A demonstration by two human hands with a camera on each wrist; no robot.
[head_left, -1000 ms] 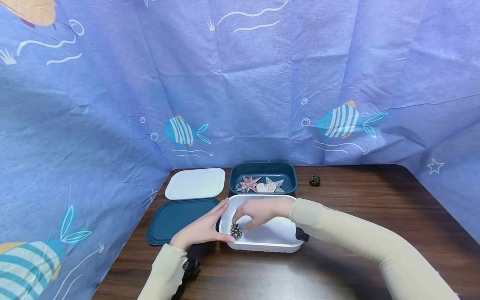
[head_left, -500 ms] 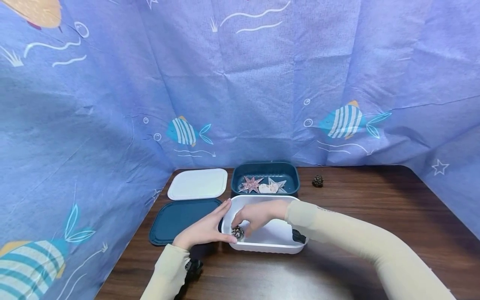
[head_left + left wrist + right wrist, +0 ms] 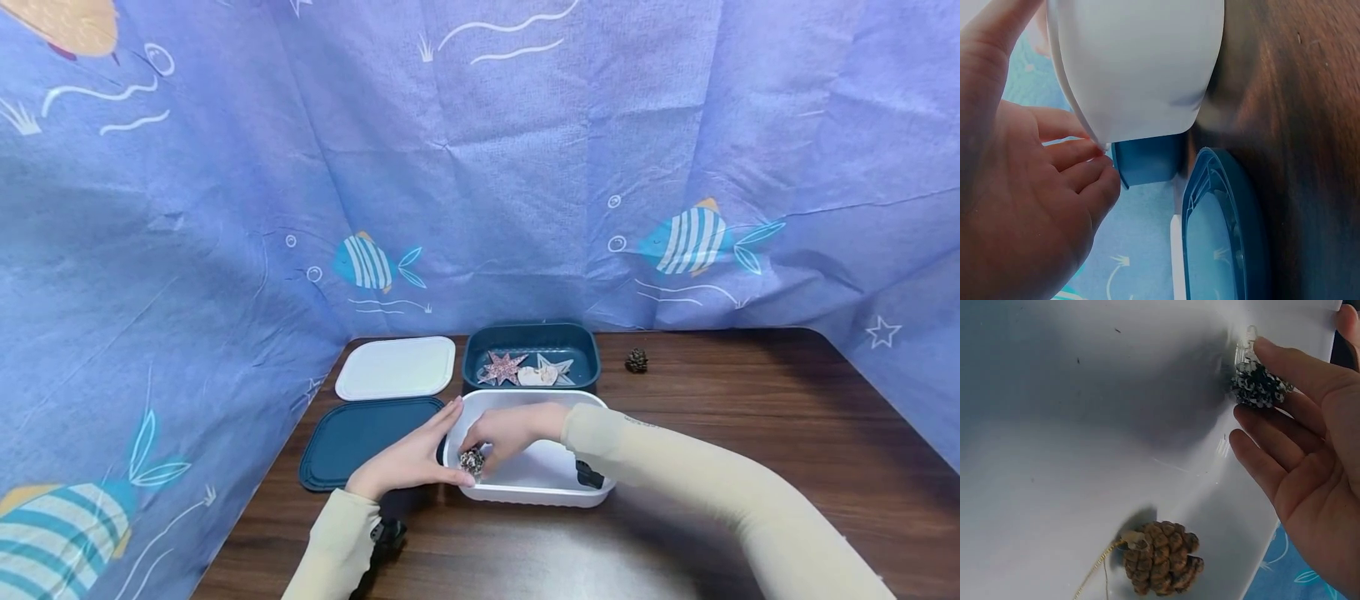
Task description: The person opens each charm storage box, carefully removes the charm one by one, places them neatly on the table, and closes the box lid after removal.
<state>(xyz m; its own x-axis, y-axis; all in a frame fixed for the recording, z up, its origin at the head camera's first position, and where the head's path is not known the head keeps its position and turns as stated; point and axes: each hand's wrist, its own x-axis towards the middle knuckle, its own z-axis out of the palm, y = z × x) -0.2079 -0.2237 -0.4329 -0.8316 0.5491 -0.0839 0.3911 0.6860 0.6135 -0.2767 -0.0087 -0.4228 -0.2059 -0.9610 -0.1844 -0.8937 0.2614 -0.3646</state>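
A white container [image 3: 558, 495] stands on the table in front of me. My left hand [image 3: 405, 460] holds its left end, thumb at the near rim and fingers at the far-left corner; the left wrist view has the fingertips right at the rim. Inside the container, my right hand [image 3: 517, 432] pinches a small dark pine cone with white-frosted scales [image 3: 1260, 387] between thumb and fingers, close to the left wall. A brown pine cone [image 3: 1163, 559] with a gold string lies on the container floor in the right wrist view; in the head view the right hand hides it.
Behind stands a dark blue container [image 3: 573, 337] holding a pink glittery star [image 3: 501, 367], a silvery star [image 3: 555, 367] and a pale round piece [image 3: 537, 377]. A white lid [image 3: 396, 367] and blue lid [image 3: 367, 439] lie left. Another pine cone [image 3: 637, 361] sits back right.
My right hand has moved from over the frosted pine cone to a pinch on it, and the cone has turned and shifted slightly. My left hand stays on the white container.
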